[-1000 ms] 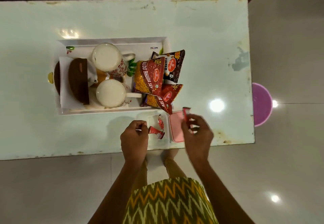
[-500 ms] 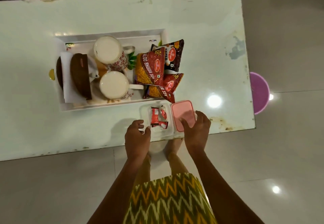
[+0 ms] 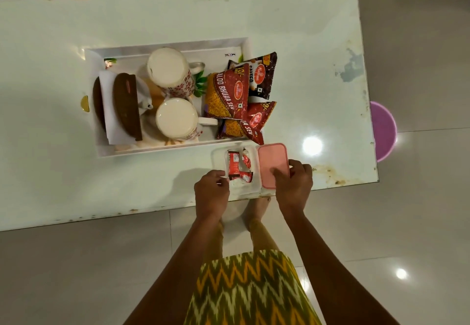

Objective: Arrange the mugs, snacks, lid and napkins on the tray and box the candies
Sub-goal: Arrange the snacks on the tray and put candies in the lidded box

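Tray (image 3: pixel 230 45) sits mid table (image 3: pixel 101 14). From L: napkins (image 3: pixel 106 111) w/ brown lid (image 3: pixel 127 106) leaning on them at tray's L end, then 2 mugs (image 3: pixel 169 70) side by side, far one w/ red flower print. R end of tray: 3 snack packs (image 3: pixel 226 95) overlapping, partly hanging over tray's R rim.

Near table's front edge, just below tray: clear box (image 3: pixel 218 157) w/ red candies (image 3: pixel 235 164) inside, open. L hand (image 3: pixel 212 192) at box's L rim, fingers (image 3: pixel 218 176) curled narrow on rim. Pink box lid (image 3: pixel 272 157) lies touching box's R side; R hand (image 3: pixel 295 184) pinches its near R corner, thumb on top.

Purple stool (image 3: pixel 382 131) on floor, R of table
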